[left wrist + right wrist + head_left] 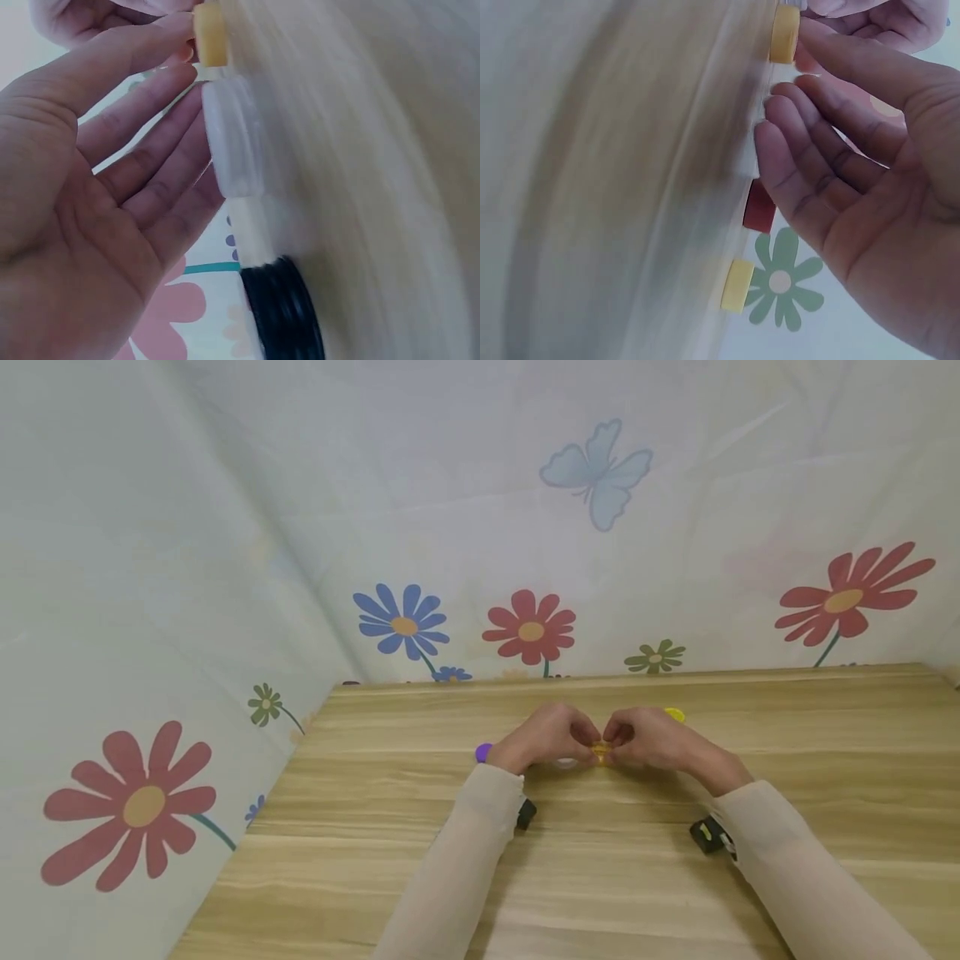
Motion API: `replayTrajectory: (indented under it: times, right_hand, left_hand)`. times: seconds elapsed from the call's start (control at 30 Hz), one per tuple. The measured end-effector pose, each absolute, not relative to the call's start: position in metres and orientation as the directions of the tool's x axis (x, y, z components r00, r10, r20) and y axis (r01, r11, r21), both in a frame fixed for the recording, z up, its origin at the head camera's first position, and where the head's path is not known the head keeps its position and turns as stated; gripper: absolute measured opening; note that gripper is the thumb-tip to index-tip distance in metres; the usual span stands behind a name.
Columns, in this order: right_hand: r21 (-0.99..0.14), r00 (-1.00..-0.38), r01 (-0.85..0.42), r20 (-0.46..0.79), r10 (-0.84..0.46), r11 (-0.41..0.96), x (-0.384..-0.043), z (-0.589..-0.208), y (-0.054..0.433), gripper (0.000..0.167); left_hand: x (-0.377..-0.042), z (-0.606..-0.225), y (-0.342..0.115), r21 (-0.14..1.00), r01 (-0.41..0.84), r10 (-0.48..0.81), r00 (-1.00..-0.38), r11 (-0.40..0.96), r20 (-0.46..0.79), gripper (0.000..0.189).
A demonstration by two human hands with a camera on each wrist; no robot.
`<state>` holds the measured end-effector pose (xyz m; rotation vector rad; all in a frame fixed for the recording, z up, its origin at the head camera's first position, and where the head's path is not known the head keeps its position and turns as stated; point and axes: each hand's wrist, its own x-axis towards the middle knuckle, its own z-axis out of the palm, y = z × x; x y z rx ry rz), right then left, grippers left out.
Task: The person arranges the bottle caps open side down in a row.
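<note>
One left hand (551,735) and one right hand (652,740) are pinching an orange disc (211,36) between them at the tabletop (600,877).
Opposed grips are apparently steadying it; a white disc (234,139) and a red disc (759,208) are lying nearby.

Over the bench (607,885), my left grip (557,735) and my right grip (647,739) come together, with the middle piece (599,752) between their fingertips. To the left of it, just beside the fingers of my left grip, is the near-left piece (234,139); more to the left, past this grip, lies the far-left piece (483,752). On the other side, near my right fingers, is the near-right piece (760,210), and after it the far-right piece (738,286). Behind the bench stands the cloth (465,493).
</note>
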<state>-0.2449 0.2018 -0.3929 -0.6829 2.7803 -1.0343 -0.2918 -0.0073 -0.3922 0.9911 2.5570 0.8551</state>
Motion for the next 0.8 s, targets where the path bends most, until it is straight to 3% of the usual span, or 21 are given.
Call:
replayTrajectory:
  times: [0.23,0.8]
  right_hand:
    - [-0.654,-0.907,-0.393,0.159,-0.39,0.646,-0.242,-0.391,0.214,0.02]
    - [-0.648,-0.928,-0.365,0.198,-0.314,0.669,-0.245,-0.385,0.239,0.017]
  left_hand:
    - [-0.292,-0.39,0.004,0.61,0.522,0.664,-0.748,0.596,-0.009,0.029]
    - [-0.29,-0.383,0.042,0.532,0.573,0.608,-0.783,0.623,0.132,0.028]
